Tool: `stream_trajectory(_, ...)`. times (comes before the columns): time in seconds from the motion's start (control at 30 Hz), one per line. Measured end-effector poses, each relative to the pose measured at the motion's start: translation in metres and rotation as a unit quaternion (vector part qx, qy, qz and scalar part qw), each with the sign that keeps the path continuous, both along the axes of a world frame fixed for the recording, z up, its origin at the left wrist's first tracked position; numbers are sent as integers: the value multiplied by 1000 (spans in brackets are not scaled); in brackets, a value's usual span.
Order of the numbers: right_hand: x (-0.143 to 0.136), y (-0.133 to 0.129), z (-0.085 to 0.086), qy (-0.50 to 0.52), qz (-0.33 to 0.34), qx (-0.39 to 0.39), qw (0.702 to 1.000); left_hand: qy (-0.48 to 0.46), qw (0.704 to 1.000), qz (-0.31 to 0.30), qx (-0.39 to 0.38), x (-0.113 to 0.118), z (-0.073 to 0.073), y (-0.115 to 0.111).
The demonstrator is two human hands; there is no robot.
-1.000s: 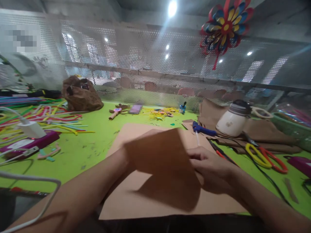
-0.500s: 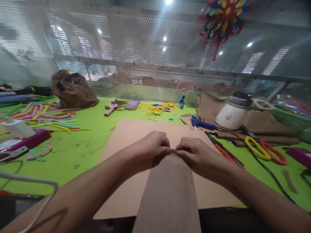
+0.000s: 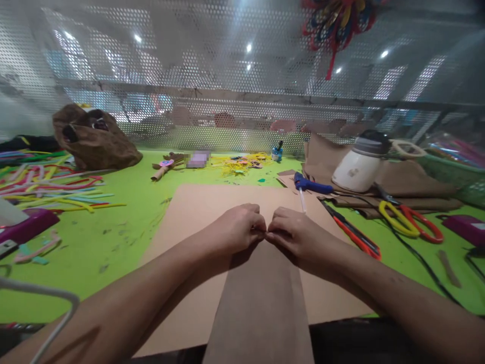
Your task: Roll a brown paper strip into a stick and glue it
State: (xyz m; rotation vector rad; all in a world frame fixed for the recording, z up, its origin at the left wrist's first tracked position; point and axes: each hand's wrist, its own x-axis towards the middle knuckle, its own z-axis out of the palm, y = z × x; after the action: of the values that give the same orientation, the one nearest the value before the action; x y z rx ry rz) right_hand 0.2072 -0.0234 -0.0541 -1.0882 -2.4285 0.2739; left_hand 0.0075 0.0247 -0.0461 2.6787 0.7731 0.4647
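- Fingers hide the far edge of the brown strip (image 3: 261,303); the picture cuts off its near end.
- Left hand (image 3: 244,228) and right hand (image 3: 291,230) pinch that far edge, side by side.
- Plain and smooth, the strip stretches over a tan board (image 3: 189,217).
- Blue glue gun (image 3: 314,186) and scissors (image 3: 411,222) lie rightward.

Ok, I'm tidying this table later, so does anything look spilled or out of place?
Mainly loose litter: yellow shreds lie scattered at the far side, and a brown scrap lies at the right, like offcuts. Dark marks speckle the green tabletop. The visible part of the brown strip shows no damage.
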Motion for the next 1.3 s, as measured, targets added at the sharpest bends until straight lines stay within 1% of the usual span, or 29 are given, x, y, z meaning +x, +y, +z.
stream_trajectory(0.2,-1,-4,4,-27,18,15,999,23,999,-7,28,1,4,-6)
stream_trajectory(0.4,4,-11,5,-44,10,9,999,-13,1000,-1,24,-1,0,-7)
stream_trajectory(0.47,6,-13,5,-44,5,8,999,-9,1000,-9,19,-2,0,-6)
stream_trajectory(0.6,10,-18,7,-36,2,-5,999,22,1000,-16,12,-5,5,-6)
stream_trajectory(0.77,15,-22,12,-24,9,-48,999,82,996,-16,17,-8,17,-9)
stream_trajectory(0.87,17,-23,14,-28,12,-59,998,97,995,-19,17,-9,21,-10)
stream_trajectory(1.17,15,-35,22,-43,-15,-61,997,92,995,-29,-15,-17,22,-9)
stream_trajectory(1.3,14,-36,23,-66,-17,-55,996,99,994,-39,-23,-18,25,-10)
